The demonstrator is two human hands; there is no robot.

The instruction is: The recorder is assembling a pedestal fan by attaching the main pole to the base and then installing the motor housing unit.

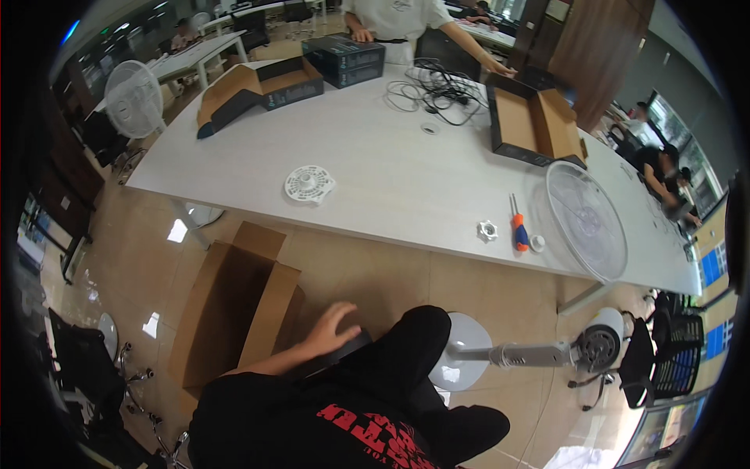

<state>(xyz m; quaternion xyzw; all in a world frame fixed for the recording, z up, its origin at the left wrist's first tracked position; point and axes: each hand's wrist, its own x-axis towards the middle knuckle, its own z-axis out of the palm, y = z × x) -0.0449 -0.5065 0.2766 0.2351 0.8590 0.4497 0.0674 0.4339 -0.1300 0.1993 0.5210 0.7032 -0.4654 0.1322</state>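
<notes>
My left hand [332, 331] reaches out over my lap with its fingers apart, holding nothing. Beside it on the floor stands an open brown cardboard box [269, 316]. My right hand does not show. To the right of my knees, a grey-white fan stand [531, 356] rises from a round white base [469, 336], its bare motor [600, 344] at the far end. On the table, a white slotted round plastic part [310, 184] lies to the left. Toward the right are a white star-shaped knob [487, 230], an orange-and-blue screwdriver [519, 233], a small white cap [537, 244] and a round fan grille [586, 219].
The white table [375, 168] spans the view ahead. Black boxes [344, 59] stand at its back left, a tangle of black cables [445, 92] at the back middle, an open black box [527, 125] at the right. A person [402, 23] stands behind. Office chairs [676, 348] flank me.
</notes>
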